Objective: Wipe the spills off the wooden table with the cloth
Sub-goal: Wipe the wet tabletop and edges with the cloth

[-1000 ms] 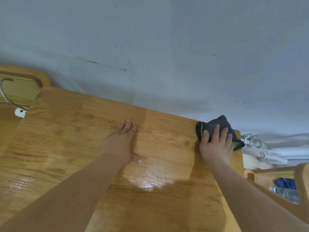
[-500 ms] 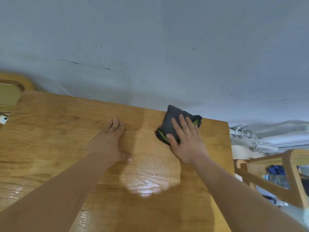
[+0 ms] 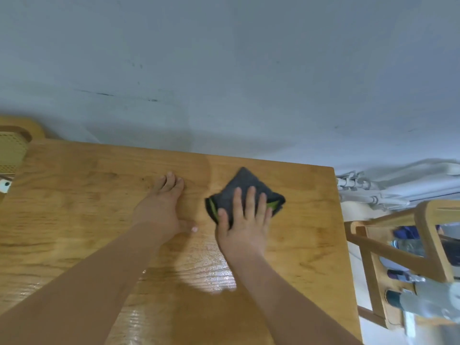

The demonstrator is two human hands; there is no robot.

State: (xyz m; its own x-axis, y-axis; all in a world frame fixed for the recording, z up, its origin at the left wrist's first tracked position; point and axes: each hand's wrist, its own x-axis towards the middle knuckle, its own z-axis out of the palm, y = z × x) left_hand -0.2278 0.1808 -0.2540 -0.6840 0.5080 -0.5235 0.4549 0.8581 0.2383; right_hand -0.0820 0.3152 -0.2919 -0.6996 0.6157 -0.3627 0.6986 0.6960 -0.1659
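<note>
Right hand (image 3: pixel 245 220) is flat on the folded dark grey cloth with green edging (image 3: pixel 245 189), fingers straight and slightly spread, pressing it onto the far middle of the glossy honey-coloured wooden table (image 3: pixel 74 200). Left hand (image 3: pixel 163 207) lies palm down just beside it, fingers straight and together, thumb out. Wooden chair (image 3: pixel 429 235) stands off the table's right edge.

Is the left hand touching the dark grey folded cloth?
Apart. The head view shows a strip of bare wooden table between the left hand and the dark grey folded cloth; only the right hand presses on it.
</note>
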